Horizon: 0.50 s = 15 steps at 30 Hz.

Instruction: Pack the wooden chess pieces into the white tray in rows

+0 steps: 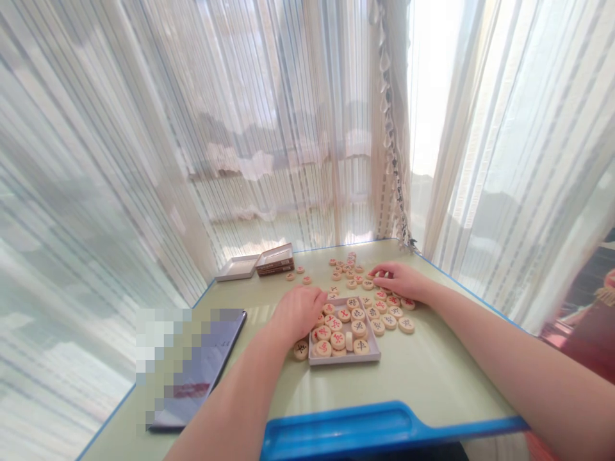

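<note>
A shallow grey tray [372, 356] in the middle of the green table holds several round wooden chess discs [358, 329] marked in red or black. My left hand [298, 310] rests at the tray's left edge, its fingers curled down over the discs there. Over loose discs [389, 317] just right of and behind the tray lies my right hand [400, 279], palm down, fingertips pointing left and touching a disc. More discs [344, 266] are scattered farther back.
A dark phone [211, 358] lies at the left, partly blurred out. A grey lid [237, 267] and a brown box [275, 260] sit at the back left. A blue tray edge [346, 428] runs along the near side. Sheer curtains surround the table.
</note>
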Available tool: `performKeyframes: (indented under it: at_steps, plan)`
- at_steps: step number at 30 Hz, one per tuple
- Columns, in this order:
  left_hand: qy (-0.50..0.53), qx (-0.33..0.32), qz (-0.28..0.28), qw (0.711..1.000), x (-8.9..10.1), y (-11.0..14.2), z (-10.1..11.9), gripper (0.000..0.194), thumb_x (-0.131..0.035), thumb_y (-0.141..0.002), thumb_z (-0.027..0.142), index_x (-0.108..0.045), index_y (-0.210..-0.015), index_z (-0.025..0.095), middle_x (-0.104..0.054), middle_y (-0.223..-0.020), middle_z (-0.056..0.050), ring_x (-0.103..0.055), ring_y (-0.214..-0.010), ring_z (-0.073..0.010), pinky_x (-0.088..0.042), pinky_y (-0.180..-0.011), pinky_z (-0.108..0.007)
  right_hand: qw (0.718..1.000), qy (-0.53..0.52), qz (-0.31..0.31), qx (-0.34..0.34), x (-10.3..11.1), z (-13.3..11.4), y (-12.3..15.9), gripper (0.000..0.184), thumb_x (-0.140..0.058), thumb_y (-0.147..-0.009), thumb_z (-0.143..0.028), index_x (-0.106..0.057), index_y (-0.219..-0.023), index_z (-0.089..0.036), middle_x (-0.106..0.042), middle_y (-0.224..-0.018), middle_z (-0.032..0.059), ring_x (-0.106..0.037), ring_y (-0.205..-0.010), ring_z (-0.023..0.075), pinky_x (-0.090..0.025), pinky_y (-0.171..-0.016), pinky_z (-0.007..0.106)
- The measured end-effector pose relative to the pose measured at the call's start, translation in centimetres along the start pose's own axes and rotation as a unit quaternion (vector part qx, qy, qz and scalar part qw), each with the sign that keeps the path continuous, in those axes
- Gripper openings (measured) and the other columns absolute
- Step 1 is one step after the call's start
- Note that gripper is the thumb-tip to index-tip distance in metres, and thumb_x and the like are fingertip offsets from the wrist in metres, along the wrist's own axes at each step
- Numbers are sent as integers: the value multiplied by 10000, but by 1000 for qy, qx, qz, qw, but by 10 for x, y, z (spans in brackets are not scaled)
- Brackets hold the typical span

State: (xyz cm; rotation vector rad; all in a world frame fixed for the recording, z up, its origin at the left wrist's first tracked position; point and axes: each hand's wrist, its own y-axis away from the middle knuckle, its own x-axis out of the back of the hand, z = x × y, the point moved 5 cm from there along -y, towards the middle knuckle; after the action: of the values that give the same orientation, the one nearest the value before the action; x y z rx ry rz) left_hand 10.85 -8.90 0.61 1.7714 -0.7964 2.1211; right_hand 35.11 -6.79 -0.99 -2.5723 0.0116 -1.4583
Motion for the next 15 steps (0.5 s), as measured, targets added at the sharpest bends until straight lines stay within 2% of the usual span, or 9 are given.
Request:
performKeyframes:
  at_steps: [4,8,10,15]
  plan:
    - [7,6,4,1000,-1,-1,-2,498,-167,-918,395,-611,-812,195,-638,-804,-72,-586,-787,-198,-446,-712,-316,1000,1,-4,-9,0,-1,0,311,-502,-770,-386,-653,-978,-211,-627,-848,25,-553,-648,129,-424,-577,240]
    - [34,31,10,999,-5,-3,-8,351,-312,-876,250,-585,-1090,196,-639,-1064,-92,-576,-991,-215,-434,-857,-330,1000,-4,-7,-8,1,-2,1,316,-504,-771,-400,-653,-975,-210,-628,-818,21,-552,-639,129,-418,-564,237]
    - [49,47,22,997,-4,-3,-11,412,-370,-804,129,-550,-1169,189,-597,-1178,-83,-536,-1088,-207,-406,-926,-317,1000,-1,-5,-13,1,-2,2,311,-508,-768,-399,-655,-970,-214,-630,-817,21,-556,-648,133,-419,-568,240]
    - [56,63,89,992,7,-2,-15,488,-370,-687,1,-616,-1072,171,-618,-1149,-58,-527,-1098,-183,-384,-971,-291,1000,-2,-4,-19,1,-2,2,301,-517,-761,-398,-656,-964,-225,-629,-813,19,-561,-656,136,-418,-571,242]
